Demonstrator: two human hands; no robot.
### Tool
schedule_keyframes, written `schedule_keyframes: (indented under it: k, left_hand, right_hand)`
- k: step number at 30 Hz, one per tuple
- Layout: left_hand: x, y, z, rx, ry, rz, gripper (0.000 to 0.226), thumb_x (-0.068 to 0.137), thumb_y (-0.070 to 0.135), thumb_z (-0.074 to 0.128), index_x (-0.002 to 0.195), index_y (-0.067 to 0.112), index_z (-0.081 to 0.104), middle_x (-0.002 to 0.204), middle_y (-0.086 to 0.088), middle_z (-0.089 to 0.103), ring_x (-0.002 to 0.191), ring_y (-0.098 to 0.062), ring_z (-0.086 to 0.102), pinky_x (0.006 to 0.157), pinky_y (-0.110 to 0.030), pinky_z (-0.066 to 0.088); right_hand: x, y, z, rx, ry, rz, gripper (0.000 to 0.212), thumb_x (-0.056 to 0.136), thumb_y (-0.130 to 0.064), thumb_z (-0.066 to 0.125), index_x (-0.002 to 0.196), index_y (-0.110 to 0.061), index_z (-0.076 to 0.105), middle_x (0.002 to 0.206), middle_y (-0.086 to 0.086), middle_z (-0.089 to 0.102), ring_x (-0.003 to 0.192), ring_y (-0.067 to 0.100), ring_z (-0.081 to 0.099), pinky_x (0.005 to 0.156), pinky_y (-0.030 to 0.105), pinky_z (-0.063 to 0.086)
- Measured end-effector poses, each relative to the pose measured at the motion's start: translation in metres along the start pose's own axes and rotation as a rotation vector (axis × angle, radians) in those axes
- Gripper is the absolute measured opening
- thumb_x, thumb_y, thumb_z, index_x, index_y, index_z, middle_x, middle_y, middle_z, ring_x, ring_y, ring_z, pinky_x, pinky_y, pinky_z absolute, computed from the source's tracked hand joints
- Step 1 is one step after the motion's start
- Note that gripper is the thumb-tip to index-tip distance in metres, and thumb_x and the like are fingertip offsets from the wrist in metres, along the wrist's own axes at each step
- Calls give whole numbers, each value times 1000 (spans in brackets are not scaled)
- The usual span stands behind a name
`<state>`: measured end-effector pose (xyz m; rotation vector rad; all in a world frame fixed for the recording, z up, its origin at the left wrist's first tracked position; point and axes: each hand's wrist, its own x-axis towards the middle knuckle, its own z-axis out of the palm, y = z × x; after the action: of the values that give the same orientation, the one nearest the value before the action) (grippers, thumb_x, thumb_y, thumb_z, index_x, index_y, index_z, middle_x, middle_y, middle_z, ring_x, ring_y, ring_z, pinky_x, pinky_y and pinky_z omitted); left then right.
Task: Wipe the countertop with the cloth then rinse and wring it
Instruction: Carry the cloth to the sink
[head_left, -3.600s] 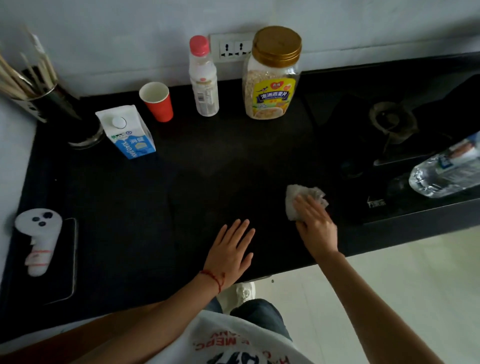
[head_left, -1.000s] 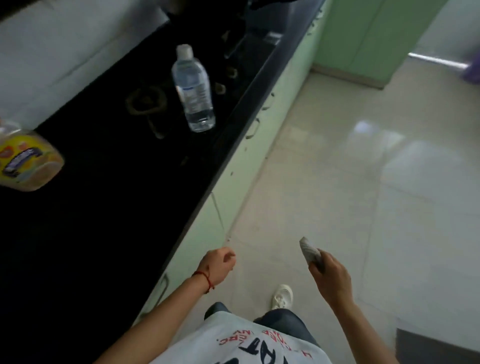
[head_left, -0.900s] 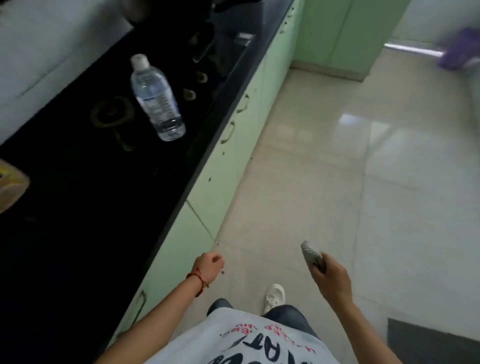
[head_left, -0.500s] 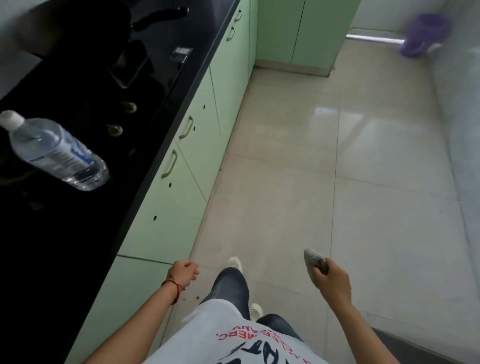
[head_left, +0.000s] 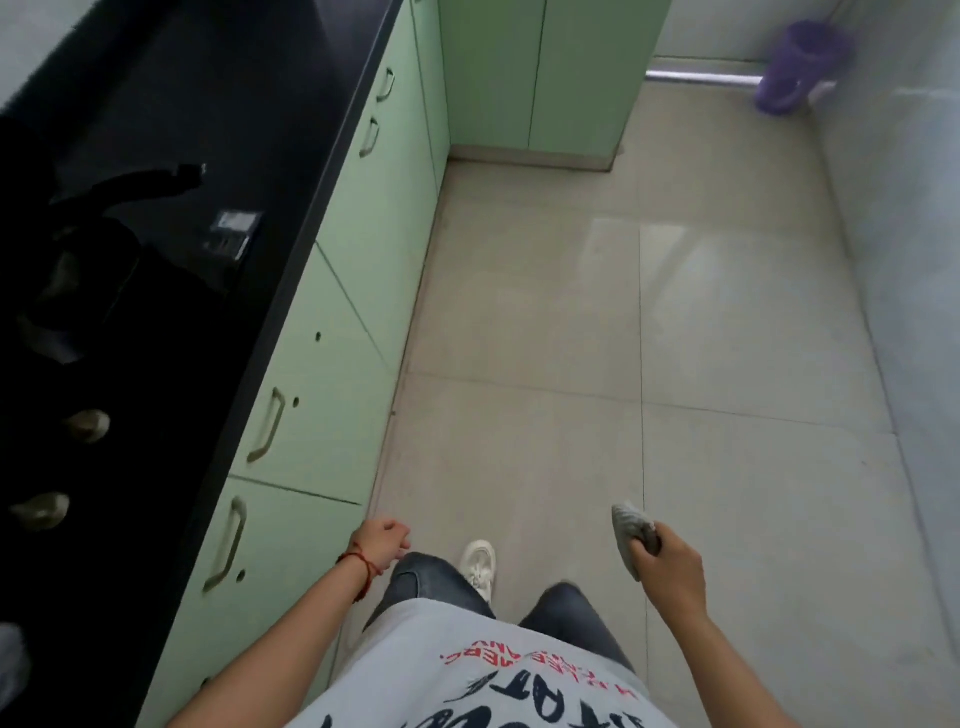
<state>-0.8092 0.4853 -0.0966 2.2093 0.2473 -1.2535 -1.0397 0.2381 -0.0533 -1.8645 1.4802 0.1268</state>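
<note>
The grey-white cloth (head_left: 626, 527) is bunched in my right hand (head_left: 670, 569), which holds it in the air over the tiled floor at lower right. My left hand (head_left: 382, 540) hangs curled into a loose fist with nothing in it, beside the green cabinet fronts; a red string is round its wrist. The black countertop (head_left: 291, 135) runs along the left side, away from both hands. No sink or tap shows.
A dark pan with a long handle (head_left: 130, 187) and stove knobs (head_left: 88, 423) sit on the counter at left. Green cabinets (head_left: 332, 374) line the left and far end. A purple object (head_left: 795, 67) stands in the far right corner. Tiled floor stretches ahead.
I have turned away from the wiped spot and moved along the counter; the water bottle has slid out of view. The cloth has stayed in my right hand, my left stays curled.
</note>
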Motion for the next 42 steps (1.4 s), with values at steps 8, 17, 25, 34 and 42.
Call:
schedule_keyframes:
  k: [8, 17, 25, 34, 42]
  left_hand:
    - [73, 211, 25, 46, -57, 147, 25, 89, 18, 50, 65, 19, 54, 66, 2, 59, 58, -12, 53, 51, -22, 33]
    - [133, 379, 43, -39, 20, 117, 24, 92, 15, 47, 68, 17, 51, 65, -1, 56, 56, -13, 50, 51, -21, 29]
    - [195, 490, 52, -105, 43, 53, 25, 91, 13, 48, 67, 16, 52, 63, -2, 55, 53, -14, 48, 46, -19, 32]
    - [296, 670, 33, -113, 53, 3, 25, 92, 10, 47, 67, 12, 51, 61, -6, 53, 48, -15, 44, 29, -9, 25]
    - [363, 884, 24, -132, 43, 155, 26, 91, 10, 49, 65, 17, 53, 62, -2, 57, 27, 4, 50, 30, -9, 31]
  right_hand:
    - [127, -31, -51, 32, 24, 131, 25, 82, -17, 58, 60, -17, 45, 59, 6, 54, 60, 29, 50, 52, 32, 35]
    - [311, -127, -130, -23, -27, 21, 14, 84, -19, 55, 78, -7, 58, 72, 12, 59, 69, 32, 53, 59, 32, 38]
    - [469, -250, -170, 1, -30, -127, 12, 82, -17, 56, 73, -11, 53, 67, 9, 54, 66, 29, 48, 58, 30, 33]
    - [630, -346, -208, -19, -18, -67, 14, 81, -16, 57, 69, -16, 50, 68, 13, 58, 65, 29, 49, 57, 32, 34]
    - [754, -400, -252, 25, 21, 34, 8, 79, -14, 57, 73, -18, 55, 68, 10, 56, 71, 32, 53, 62, 33, 39]
